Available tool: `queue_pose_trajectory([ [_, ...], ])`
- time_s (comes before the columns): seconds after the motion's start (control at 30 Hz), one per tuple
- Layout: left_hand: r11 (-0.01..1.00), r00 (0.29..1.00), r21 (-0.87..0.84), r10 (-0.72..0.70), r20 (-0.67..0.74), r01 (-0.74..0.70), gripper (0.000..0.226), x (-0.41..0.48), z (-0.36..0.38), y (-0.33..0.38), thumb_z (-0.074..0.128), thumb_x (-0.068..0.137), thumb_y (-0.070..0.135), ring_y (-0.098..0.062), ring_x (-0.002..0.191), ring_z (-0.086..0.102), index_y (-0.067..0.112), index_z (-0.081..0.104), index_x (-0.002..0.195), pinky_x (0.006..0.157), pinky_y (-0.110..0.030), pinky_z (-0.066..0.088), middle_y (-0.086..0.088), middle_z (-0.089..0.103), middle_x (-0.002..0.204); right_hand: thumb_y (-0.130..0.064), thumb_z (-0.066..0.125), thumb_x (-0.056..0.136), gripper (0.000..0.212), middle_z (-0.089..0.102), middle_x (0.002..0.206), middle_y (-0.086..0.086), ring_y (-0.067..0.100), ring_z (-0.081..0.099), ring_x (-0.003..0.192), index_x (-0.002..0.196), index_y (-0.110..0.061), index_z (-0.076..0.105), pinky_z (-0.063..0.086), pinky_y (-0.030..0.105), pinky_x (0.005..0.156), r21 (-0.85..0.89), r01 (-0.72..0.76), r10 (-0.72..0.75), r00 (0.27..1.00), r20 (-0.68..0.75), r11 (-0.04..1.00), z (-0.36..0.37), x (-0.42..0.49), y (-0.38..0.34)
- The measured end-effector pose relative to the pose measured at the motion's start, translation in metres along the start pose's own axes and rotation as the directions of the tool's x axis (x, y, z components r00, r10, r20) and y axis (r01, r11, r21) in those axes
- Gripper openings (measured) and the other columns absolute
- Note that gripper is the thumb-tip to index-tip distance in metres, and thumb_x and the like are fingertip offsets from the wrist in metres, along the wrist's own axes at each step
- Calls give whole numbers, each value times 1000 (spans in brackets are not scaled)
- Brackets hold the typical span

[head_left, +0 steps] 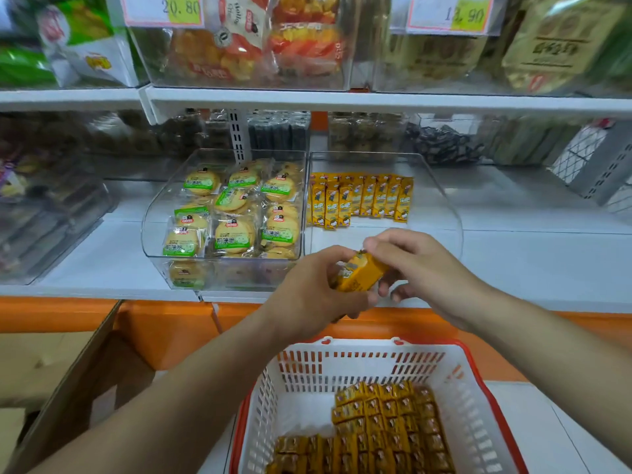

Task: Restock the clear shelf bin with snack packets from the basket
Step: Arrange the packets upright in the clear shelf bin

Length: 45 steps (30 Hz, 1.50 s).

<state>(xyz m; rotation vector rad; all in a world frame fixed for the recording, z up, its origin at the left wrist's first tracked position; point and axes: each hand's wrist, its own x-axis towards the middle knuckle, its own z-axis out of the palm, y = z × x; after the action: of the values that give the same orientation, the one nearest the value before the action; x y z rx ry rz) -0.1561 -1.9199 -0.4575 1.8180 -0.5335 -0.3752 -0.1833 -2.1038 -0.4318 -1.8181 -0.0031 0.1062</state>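
A small stack of yellow snack packets (359, 272) is held in front of the shelf edge, between both hands. My left hand (309, 295) grips the stack from below and the left. My right hand (415, 268) pinches its upper end with thumb and fingers. Behind them the clear shelf bin (441, 206) holds a row of the same yellow packets (362, 200) standing at its back, with its front floor bare. Below, the white basket with a red rim (472, 381) holds several rows of yellow packets (383, 425).
Left of the clear bin stands another clear bin (152, 217) filled with round biscuits in green-labelled wrappers. More bins and price tags line the upper shelf (376, 99). An open cardboard box (78, 378) sits at lower left. The orange shelf base (171, 323) runs behind the basket.
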Motion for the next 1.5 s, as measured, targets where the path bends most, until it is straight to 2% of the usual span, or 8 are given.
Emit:
queue_pose_trajectory([
  [0.27, 1000, 992, -17, -26, -125, 24, 40, -5, -13, 6, 87, 74, 27, -12, 64, 69, 25, 67, 108, 54, -23, 53, 4, 73, 75, -9, 65, 93, 7, 75, 88, 14, 26, 73, 76, 100, -10, 65, 55, 30, 62, 140, -37, 37, 999, 3, 989, -17, -6, 2],
  [0.53, 966, 980, -243, -124, -153, 84, 40, -1, -26, 7, 82, 82, 20, -18, 89, 77, 15, 63, 117, 76, -35, 59, -4, 80, 95, -17, 67, 93, 10, 75, 87, 3, 23, 74, 80, 96, -18, 57, 56, 31, 66, -18, -25, 28, 978, 207, 1000, -2, 1, 11],
  [0.67, 953, 983, -292, -126, -133, 83, 20, 2, -25, 6, 77, 88, 13, -17, 84, 77, 17, 70, 106, 73, -30, 62, -6, 80, 92, -26, 66, 94, 14, 73, 93, -7, 16, 73, 85, 107, -28, 60, 60, 33, 70, -4, 94, -94, 995, 25, 996, 6, 11, 10],
  [0.77, 969, 985, -241, -92, -146, 55, 21, 6, -24, 3, 77, 89, 16, -18, 88, 77, 23, 69, 107, 78, -33, 62, -4, 79, 93, -26, 66, 94, 45, 69, 101, -7, 21, 72, 88, 131, -45, 47, 62, 36, 70, 59, 174, -172, 985, -27, 983, 4, 20, 5],
  [0.93, 983, 967, -186, -41, -250, -7, 29, 18, -23, -1, 77, 88, 18, -20, 89, 76, 25, 66, 113, 72, -34, 64, -2, 78, 96, -18, 71, 91, 33, 58, 105, 0, 31, 68, 78, 116, -39, 62, 60, 32, 63, -133, 289, -286, 957, 41, 948, -2, 44, -4],
  [1.07, 976, 907, 218, 96, -411, -4, 43, 33, -31, -14, 77, 89, 30, -7, 96, 65, 28, 59, 128, 83, -39, 62, 16, 67, 108, -6, 74, 87, 33, 58, 95, 6, 14, 62, 69, 105, -31, 62, 55, 25, 60, -219, 310, -340, 933, -117, 925, -27, 96, -2],
  [1.23, 942, 828, 319, 98, -551, 101, 61, 49, -40, -30, 81, 85, 39, -10, 106, 58, 32, 50, 137, 85, -36, 57, 15, 58, 121, -2, 71, 87, 43, 57, 95, 9, 27, 61, 86, 125, -10, 52, 56, 54, 82, -366, 122, -241, 923, -300, 923, -57, 172, 32],
  [1.5, 849, 895, 458, -37, -444, 262, 79, 63, -40, -49, 83, 73, 58, -16, 110, 66, 34, 45, 138, 89, -48, 60, 13, 62, 132, -16, 76, 84, 41, 69, 112, 14, 32, 64, 104, 123, -13, 61, 52, 36, 88, -663, -25, -254, 913, -320, 748, -58, 246, 71],
])
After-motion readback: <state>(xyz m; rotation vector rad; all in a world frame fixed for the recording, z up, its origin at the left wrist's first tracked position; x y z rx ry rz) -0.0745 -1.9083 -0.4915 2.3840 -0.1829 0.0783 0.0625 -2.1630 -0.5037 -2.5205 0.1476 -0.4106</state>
